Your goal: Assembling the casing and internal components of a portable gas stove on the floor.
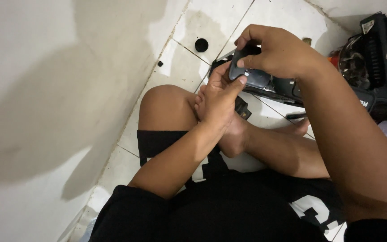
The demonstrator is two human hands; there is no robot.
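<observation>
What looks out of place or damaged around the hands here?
Small loose parts lie scattered on the white tiled floor: a round black cap and a tiny black bit. Both hands hold a small dark device; no damage visible.

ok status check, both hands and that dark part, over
Left hand and right hand both gripping small dark plastic part. Held above the tiled floor. Black round cap lies clear of hands.

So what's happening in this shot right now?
A person sits cross-legged on a white tiled floor, holding a small dark grey device in both hands. The left hand supports it from below, thumb on its edge; the right hand grips it from above. A long black part lies on the floor beneath, and a small black cap sits apart.
</observation>
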